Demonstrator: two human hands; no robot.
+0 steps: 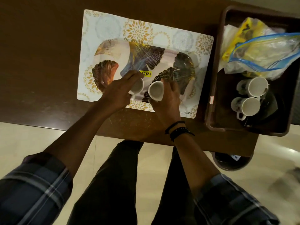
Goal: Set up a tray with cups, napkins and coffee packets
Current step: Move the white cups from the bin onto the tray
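Observation:
A leaf-patterned tray (146, 52) with a yellow price sticker lies on a floral placemat (113, 23). My left hand (118, 91) grips a white cup (138, 86) at the tray's near edge. My right hand (168, 96) holds a second white cup (155, 90) beside it, mouth tilted toward me. Two more white cups (258, 86) (248, 106) stand in a brown bin (212, 88) at the right. A clear zip bag (266, 49) with yellow packets and white napkins (227, 36) fills the bin's far end.
The dark wooden table (40, 62) ends just before my legs. The bin overhangs the table's right end. A dark round bucket (232, 161) stands on the tiled floor below the bin.

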